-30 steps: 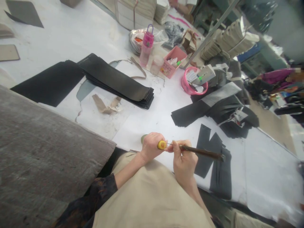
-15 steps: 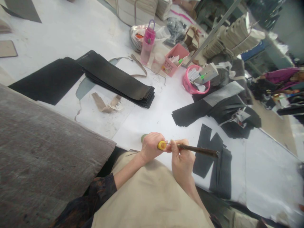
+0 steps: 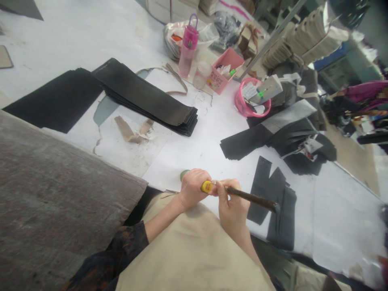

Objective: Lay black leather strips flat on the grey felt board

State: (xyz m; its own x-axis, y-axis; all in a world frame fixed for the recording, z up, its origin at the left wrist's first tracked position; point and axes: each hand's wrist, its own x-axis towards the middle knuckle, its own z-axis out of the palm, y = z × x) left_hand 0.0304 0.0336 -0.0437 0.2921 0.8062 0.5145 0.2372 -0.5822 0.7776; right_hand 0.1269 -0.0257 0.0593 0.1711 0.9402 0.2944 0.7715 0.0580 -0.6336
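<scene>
My left hand (image 3: 195, 185) is closed around a green-and-yellow handle (image 3: 207, 186). Its rounded green end shows on the left of the fist, and its yellow end with small red marks points right. A short thin piece, blurred, sticks out of the yellow end towards my right hand (image 3: 233, 202). Between the thumb and fingers of that hand is a dark brown stick (image 3: 257, 199), slanting to the right over the table. The two hands almost meet above my beige apron (image 3: 188, 246). Where the thin piece and the stick meet is hidden by fingers.
Dark strips (image 3: 145, 95) lie stacked across the white table (image 3: 194, 153). More dark pieces (image 3: 281, 202) are close to my right hand. A pink basket (image 3: 239, 103), a pink box (image 3: 218, 81) and a pink bottle (image 3: 187, 56) stand farther back. A grey-brown board (image 3: 60, 194) covers the left foreground.
The dark stick's far end has tipped a little lower. Both hands keep their grips and nearly the same place. The camera view has shifted slightly.
</scene>
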